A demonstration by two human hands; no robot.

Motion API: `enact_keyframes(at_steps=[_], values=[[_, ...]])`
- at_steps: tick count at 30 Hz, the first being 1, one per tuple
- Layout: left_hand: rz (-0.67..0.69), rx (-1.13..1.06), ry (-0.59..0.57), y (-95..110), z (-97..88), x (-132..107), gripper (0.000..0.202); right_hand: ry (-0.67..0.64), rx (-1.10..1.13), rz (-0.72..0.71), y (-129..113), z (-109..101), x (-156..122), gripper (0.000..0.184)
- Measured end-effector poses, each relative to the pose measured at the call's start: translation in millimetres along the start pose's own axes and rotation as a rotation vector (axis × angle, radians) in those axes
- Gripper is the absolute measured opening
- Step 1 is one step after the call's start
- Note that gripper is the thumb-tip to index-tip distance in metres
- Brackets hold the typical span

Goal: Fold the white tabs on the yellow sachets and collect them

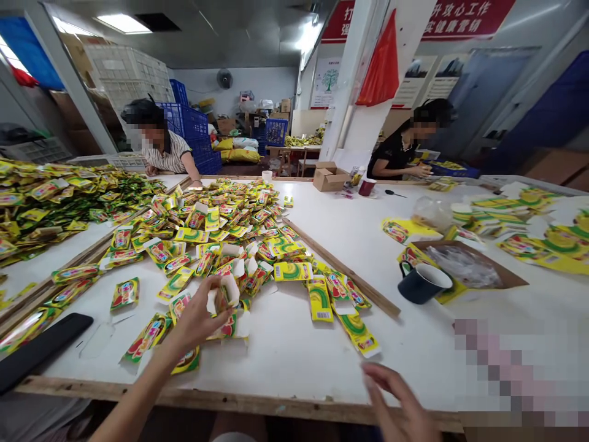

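My left hand (199,316) is closed around a small open-ended carton (229,290), its white inner flaps facing up. Under and around that hand lie green sachets and yellow printed cartons, one green sachet (150,336) just left of my forearm. At the table's front edge, my right hand (396,393) is apart from everything, fingers spread and slightly blurred, with nothing in them. A yellow carton (358,331) lies on the white table (285,344) just beyond it. Behind my left hand spreads a heap of cartons and sachets (207,227).
Wooden strips (343,267) border the heap. A dark mug (423,283) stands at right beside an open box (473,264) holding clear plastic. A black phone-like slab (43,350) lies at left. A larger sachet pile (50,202) fills the far left. Two people sit across the table.
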State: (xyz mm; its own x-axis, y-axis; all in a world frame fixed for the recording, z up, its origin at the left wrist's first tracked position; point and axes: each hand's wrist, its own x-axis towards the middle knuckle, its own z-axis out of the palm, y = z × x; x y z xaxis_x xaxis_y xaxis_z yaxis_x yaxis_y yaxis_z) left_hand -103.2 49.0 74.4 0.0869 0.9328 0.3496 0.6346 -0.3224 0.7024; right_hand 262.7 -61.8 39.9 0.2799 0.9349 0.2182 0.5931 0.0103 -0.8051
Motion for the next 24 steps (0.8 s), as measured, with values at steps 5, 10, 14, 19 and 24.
enact_keyframes(at_steps=[5,10,14,19,24], values=[[-0.13,-0.39,-0.001,48,69.2,-45,0.059,-0.178,0.37,-0.075,-54,89,-4,0.027],[-0.241,-0.568,-0.014,44,117.4,-74,0.048,-0.176,0.469,-0.05,-44,112,-4,0.021],[-0.238,-0.565,-0.097,38,113.9,-75,0.025,-0.253,0.454,-0.068,-33,105,0,0.022],[-0.286,-0.609,-0.128,38,106.9,-67,0.022,-0.337,0.435,-0.075,-35,104,10,0.021],[-0.291,-0.691,-0.115,35,108.5,-65,0.023,-0.393,0.449,-0.117,-43,104,17,0.02]])
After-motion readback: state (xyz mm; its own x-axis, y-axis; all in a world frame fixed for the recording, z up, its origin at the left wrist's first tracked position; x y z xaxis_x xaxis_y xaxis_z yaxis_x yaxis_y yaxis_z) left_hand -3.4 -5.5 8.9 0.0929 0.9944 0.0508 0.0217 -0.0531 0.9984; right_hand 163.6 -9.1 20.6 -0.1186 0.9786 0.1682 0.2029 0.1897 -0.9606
